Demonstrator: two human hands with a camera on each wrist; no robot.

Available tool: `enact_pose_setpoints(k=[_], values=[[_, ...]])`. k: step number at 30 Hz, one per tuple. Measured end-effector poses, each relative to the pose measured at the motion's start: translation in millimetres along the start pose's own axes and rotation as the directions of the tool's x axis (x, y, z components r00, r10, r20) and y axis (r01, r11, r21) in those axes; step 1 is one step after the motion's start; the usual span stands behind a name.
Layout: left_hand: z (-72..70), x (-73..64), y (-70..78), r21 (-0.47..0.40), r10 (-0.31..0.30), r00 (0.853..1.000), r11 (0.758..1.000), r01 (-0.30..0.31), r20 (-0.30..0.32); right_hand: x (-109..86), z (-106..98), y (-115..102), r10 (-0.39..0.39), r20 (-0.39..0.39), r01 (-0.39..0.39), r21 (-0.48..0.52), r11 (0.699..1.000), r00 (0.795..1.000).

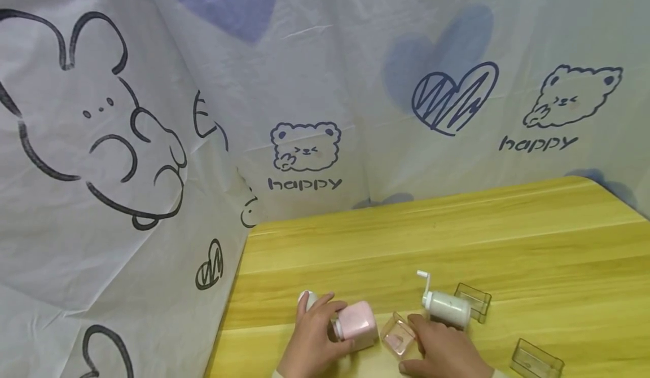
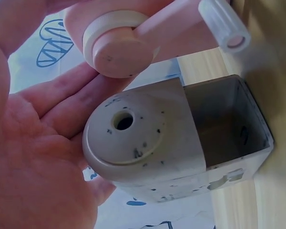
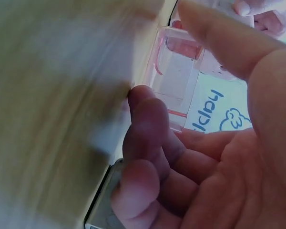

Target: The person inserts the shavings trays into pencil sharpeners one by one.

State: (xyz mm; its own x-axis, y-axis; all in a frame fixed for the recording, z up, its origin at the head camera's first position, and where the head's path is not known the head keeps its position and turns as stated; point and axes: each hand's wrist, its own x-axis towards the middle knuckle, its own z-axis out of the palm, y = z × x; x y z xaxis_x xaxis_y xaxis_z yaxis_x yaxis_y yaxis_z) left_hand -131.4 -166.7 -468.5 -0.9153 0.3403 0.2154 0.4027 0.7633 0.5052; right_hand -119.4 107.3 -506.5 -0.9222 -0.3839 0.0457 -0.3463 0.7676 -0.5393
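Observation:
My left hand (image 1: 315, 335) grips a pink crank pencil sharpener (image 1: 357, 321) between thumb and fingers. Its pale ring and crank (image 2: 226, 26) face the palm in the left wrist view. Beside those fingers stands a speckled white sharpener housing (image 2: 143, 133), with a round hole and a hollow drawer slot; the hand mostly hides it from the head view. My right hand (image 1: 447, 350) holds a clear pink shavings drawer (image 1: 398, 337) by thumb and index finger. In the right wrist view, the drawer (image 3: 174, 71) sits just off the fingertips, close to the pink sharpener.
Behind the right hand lies a white sharpener core with a crank (image 1: 449, 308), next to a clear grey drawer (image 1: 479, 304). Another grey drawer (image 1: 535, 360) is at the right front. A printed cloth (image 1: 365, 84) hangs behind and left of the yellow table (image 1: 431, 231).

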Motion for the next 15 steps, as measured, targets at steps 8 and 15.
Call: enact_pose_setpoints(k=[8, 15], values=[[-1.0, 0.1, 2.6, -0.014, -0.010, 1.000, 1.000, 0.010, 0.009, 0.5, 2.8, -6.0, 0.081, -0.057, -0.080, 0.015, 0.997, 0.995], [-0.9, -0.6, 2.6, -0.018, -0.020, 1.000, 1.000, 0.020, 0.018, 2.8, 0.2, -9.0, 0.154, 0.019, -0.155, 0.047, 0.987, 0.988]])
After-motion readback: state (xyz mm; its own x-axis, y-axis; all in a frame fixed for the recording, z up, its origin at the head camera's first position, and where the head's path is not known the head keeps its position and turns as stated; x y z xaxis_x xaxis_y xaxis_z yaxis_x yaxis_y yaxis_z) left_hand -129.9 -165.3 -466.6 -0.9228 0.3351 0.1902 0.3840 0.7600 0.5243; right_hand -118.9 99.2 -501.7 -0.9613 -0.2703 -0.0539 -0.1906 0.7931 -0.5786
